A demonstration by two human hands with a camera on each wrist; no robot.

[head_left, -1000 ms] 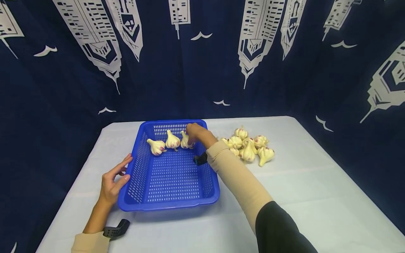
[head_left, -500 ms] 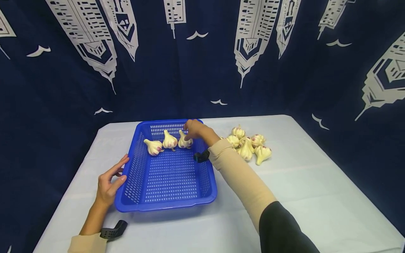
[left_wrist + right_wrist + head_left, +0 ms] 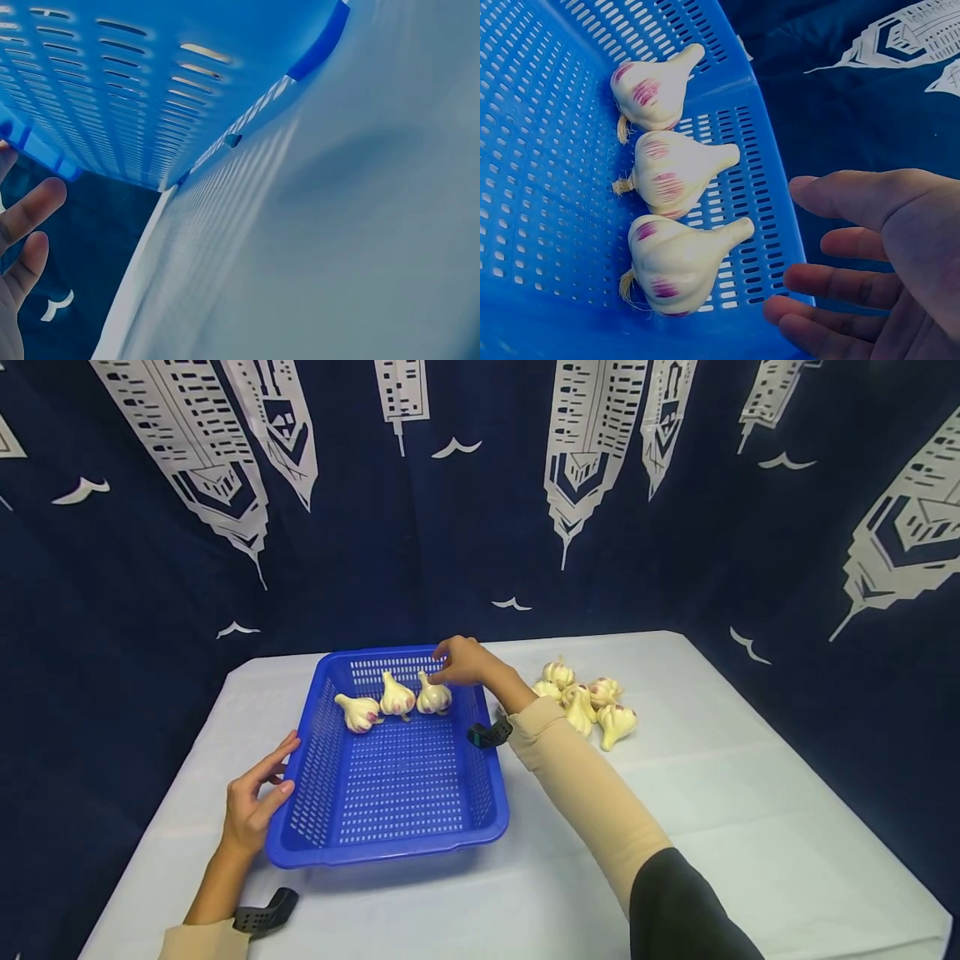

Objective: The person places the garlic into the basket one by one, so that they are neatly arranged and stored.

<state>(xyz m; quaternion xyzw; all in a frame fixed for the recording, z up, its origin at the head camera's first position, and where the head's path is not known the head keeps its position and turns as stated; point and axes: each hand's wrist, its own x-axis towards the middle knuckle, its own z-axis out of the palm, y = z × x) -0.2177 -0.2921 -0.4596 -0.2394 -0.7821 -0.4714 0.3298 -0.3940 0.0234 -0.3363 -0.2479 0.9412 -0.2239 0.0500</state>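
Note:
A blue perforated plastic basket (image 3: 401, 777) stands on the white table. Three garlic bulbs lie in a row along its far side: a left bulb (image 3: 358, 713), a middle bulb (image 3: 397, 696) and a right bulb (image 3: 433, 694). My left hand (image 3: 251, 806) rests against the basket's left rim, fingers extended and thumb near the edge. In the left wrist view, two fingertips (image 3: 41, 202) show apart from the basket wall. My right hand (image 3: 467, 662) hovers over the far right corner, just past the right bulb. The right wrist view shows its fingers spread and holding nothing.
Several more garlic bulbs (image 3: 588, 693) lie heaped on the white table (image 3: 720, 777), right of the basket. My right forearm crosses in front of part of that heap. A dark blue printed curtain (image 3: 480, 543) hangs behind the table.
My right hand has let go of the right garlic bulb and risen slightly away, leaving it standing beside the others. My left hand stays at the rim. The whole view has shifted slightly.

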